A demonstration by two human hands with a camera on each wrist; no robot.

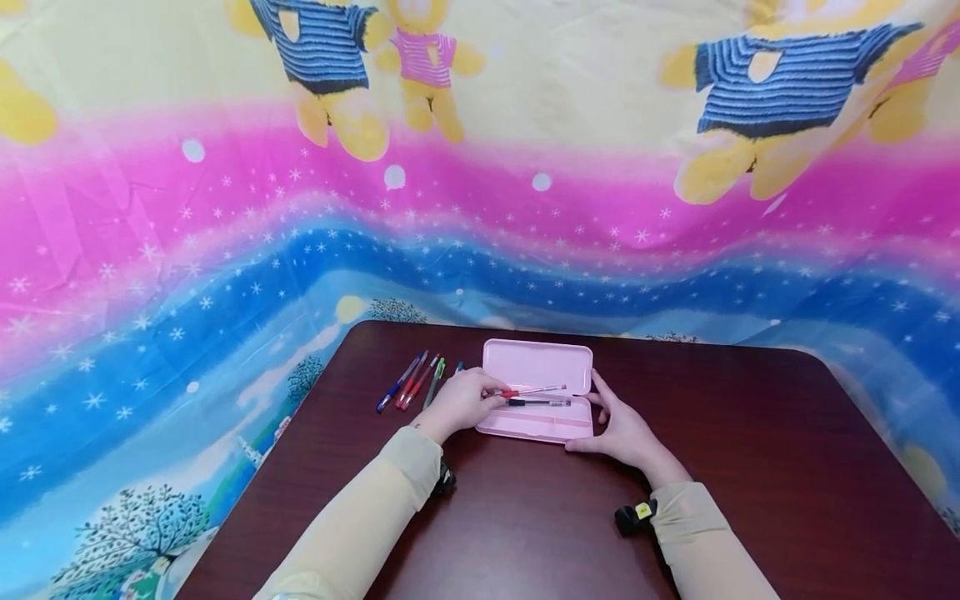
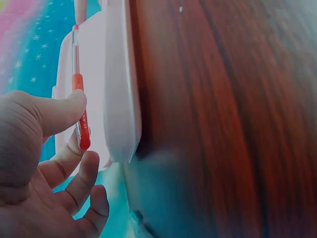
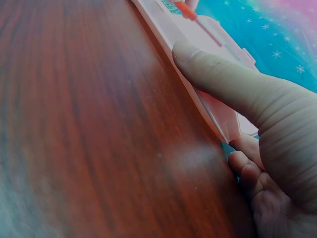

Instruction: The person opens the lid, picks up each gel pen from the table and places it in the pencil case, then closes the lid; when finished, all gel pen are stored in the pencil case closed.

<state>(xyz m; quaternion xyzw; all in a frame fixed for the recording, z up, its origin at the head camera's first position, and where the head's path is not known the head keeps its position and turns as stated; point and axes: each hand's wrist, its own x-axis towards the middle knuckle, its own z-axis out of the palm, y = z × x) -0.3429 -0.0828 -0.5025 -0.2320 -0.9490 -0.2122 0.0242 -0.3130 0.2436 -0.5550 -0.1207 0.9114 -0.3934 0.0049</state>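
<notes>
My left hand (image 1: pixel 461 402) pinches a red pen (image 2: pixel 78 84) between thumb and fingers, over the left part of a pink pencil case (image 1: pixel 536 362). The red pen points rightward in the head view, above the case's tray. A black pen (image 1: pixel 538 403) lies inside the tray, its left end hidden by my left hand. The case's lid stands open toward the back. At the case's right end, my right hand (image 1: pixel 626 433) holds it, with the thumb (image 3: pixel 213 74) along the front edge and the other fingers around the end and back.
Left of the case lie a blue pen (image 1: pixel 397 385), red pens (image 1: pixel 417 383) and a green pen (image 1: pixel 435 382). Another teal-tipped pen (image 1: pixel 459 367) is partly hidden behind my left hand. The dark wooden table (image 1: pixel 712 392) meets a patterned curtain (image 1: pixel 525 233) at the back.
</notes>
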